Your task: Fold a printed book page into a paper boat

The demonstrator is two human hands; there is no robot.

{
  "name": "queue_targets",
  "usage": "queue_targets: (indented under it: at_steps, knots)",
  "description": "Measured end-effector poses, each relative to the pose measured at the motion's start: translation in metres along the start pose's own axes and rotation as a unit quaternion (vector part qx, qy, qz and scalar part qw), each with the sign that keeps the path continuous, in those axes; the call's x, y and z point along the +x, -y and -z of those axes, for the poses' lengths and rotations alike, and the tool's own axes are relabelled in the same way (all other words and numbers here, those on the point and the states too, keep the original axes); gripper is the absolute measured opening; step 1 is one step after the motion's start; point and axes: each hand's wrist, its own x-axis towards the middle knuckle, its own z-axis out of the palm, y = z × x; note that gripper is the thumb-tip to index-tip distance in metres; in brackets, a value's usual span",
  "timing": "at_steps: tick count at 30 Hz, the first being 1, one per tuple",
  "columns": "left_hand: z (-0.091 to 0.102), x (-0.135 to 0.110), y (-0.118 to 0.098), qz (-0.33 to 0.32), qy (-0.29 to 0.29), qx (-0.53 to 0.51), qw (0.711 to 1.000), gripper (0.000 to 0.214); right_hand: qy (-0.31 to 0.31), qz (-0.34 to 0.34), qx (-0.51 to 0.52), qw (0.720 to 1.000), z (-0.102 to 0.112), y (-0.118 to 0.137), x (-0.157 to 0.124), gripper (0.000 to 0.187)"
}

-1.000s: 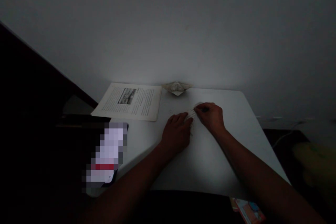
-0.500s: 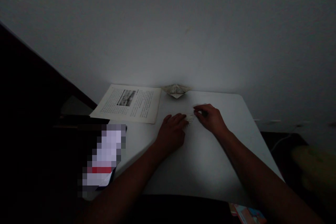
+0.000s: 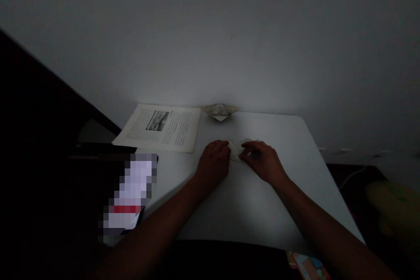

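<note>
A small folded piece of printed paper (image 3: 234, 152) lies between my hands over the white table, its visible part roughly triangular. My left hand (image 3: 215, 159) is closed on its left side, fingers bent and pressed together. At its right edge, my right hand (image 3: 260, 157) pinches with thumb and forefinger; a gap shows inside the curl of the fingers. Much of the paper is hidden by the fingers. Beyond the hands, a folded paper boat (image 3: 219, 113) rests near the wall.
Printed sheets (image 3: 164, 129) with a picture lie at the table's back left. A phone (image 3: 131, 197) with a blurred screen is at the left edge. The white table (image 3: 243, 210) meets the wall (image 3: 229, 43). A colourful booklet (image 3: 308, 267) shows below the front edge.
The small paper has turned, now showing a triangular part. My left fingers have drawn in from lying flatter to a grip. My right hand has moved slightly down, toward me.
</note>
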Motion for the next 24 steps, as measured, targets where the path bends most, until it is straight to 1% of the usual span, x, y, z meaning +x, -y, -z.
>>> queue_targets:
  at_steps: [4,7,11,14,16,18,21,22,24]
  knots:
    - [-0.001,0.0,0.001,0.0,-0.003,-0.005,1.0,0.017,0.001,-0.008,-0.01,1.0,-0.007,0.0,0.023,0.02]
    - [-0.002,0.0,0.001,-0.003,-0.009,-0.011,1.0,0.018,-0.012,-0.017,-0.019,1.0,-0.013,0.001,0.039,0.017]
    - [0.001,0.0,0.002,-0.004,-0.016,-0.025,1.0,0.016,-0.019,-0.014,-0.03,0.999,-0.02,0.001,0.048,0.016]
    - [0.004,0.0,0.002,0.001,-0.016,-0.042,0.999,0.015,-0.023,-0.018,-0.025,0.999,-0.02,0.0,0.048,0.016]
    - [0.006,0.0,0.003,0.004,-0.013,-0.059,0.998,0.015,-0.018,-0.016,-0.014,1.0,-0.016,-0.002,0.045,0.016]
    - [0.007,-0.001,0.005,0.006,-0.005,-0.078,0.997,0.019,0.0,-0.009,-0.002,1.0,-0.008,-0.003,0.04,0.018]
    - [0.009,-0.002,0.007,0.012,0.006,-0.103,0.995,0.037,0.051,0.022,0.01,0.998,0.004,-0.003,0.029,0.019]
    - [0.01,-0.002,0.008,0.013,0.009,-0.11,0.994,0.04,0.069,0.039,0.006,0.997,0.007,-0.002,0.025,0.02]
    - [0.01,-0.002,0.01,0.015,0.01,-0.118,0.993,0.041,0.075,0.062,-0.036,0.995,0.012,0.0,0.017,0.027]
